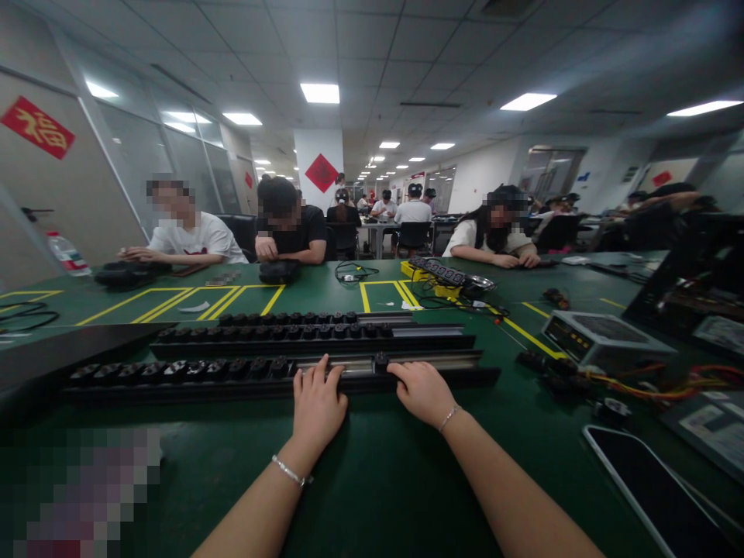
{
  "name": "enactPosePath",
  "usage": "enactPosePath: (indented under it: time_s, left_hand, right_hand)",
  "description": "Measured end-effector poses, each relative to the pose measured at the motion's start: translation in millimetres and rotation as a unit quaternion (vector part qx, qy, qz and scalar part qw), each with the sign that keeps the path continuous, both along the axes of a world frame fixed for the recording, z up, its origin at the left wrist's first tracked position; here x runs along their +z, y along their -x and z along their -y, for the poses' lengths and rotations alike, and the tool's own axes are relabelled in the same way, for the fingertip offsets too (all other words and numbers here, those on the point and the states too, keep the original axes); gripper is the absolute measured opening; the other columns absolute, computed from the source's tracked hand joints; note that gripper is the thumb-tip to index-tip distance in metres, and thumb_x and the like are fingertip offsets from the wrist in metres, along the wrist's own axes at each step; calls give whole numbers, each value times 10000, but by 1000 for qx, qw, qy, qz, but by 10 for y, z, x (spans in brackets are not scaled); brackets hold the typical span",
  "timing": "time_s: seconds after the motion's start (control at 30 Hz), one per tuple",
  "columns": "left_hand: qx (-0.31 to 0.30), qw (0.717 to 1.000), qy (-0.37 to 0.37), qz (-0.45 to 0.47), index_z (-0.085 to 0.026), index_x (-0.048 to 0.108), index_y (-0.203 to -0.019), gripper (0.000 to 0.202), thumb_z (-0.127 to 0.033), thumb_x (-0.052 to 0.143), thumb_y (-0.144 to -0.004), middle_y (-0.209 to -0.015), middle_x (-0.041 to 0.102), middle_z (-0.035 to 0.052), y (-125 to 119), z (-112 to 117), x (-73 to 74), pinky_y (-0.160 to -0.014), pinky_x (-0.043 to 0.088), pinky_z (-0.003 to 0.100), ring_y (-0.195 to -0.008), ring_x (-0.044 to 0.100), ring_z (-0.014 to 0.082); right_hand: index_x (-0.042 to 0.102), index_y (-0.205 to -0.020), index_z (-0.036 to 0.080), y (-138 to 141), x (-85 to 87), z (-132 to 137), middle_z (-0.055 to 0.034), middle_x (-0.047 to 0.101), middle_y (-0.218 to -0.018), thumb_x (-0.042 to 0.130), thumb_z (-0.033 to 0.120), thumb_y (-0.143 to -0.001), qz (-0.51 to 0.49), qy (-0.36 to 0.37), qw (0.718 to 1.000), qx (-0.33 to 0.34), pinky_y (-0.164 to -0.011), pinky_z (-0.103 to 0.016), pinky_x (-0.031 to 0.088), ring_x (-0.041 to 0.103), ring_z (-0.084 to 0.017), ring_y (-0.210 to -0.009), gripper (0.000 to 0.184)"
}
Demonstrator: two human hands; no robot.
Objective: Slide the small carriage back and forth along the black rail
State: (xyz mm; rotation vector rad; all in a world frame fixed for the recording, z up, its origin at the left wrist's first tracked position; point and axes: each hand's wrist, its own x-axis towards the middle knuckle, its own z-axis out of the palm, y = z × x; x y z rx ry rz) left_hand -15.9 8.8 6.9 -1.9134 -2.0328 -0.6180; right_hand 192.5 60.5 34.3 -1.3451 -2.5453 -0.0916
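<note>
A long black track [442,374] with a shiny metal channel lies across the green table in front of me. Several black socket modules [191,370] fill its left part. One separate black socket module [380,362] sits in the channel further right. My left hand [317,403] rests on the track's front edge between the row and this module, fingers spread and holding nothing. My right hand [423,391] is curled at the single module, its fingertips against the module's right side; the thumb is lower, by the front edge.
Behind lies a second filled track [433,342]. A power supply unit [601,341] with loose cables and a phone [651,488] are at right. Across the table, a yellow-based power strip [435,271] lies near seated people. A bottle [67,254] stands far left.
</note>
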Motion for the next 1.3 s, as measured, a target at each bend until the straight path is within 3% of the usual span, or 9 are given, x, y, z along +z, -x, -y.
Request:
enactPosePath:
  time_s: [1.3]
  left_hand:
    - [4,1000,-5,-5,-259,563,-1178,453,-209,499,-732,-1375,459,76,8,-11,-26,-1074,206,489,-1188,434,265]
  right_hand:
    - [585,-908,226,-96,-6,-56,-17,646,-838,454,226,-793,-27,-18,999,-16,-774,-272,343,564,-162,-819,175]
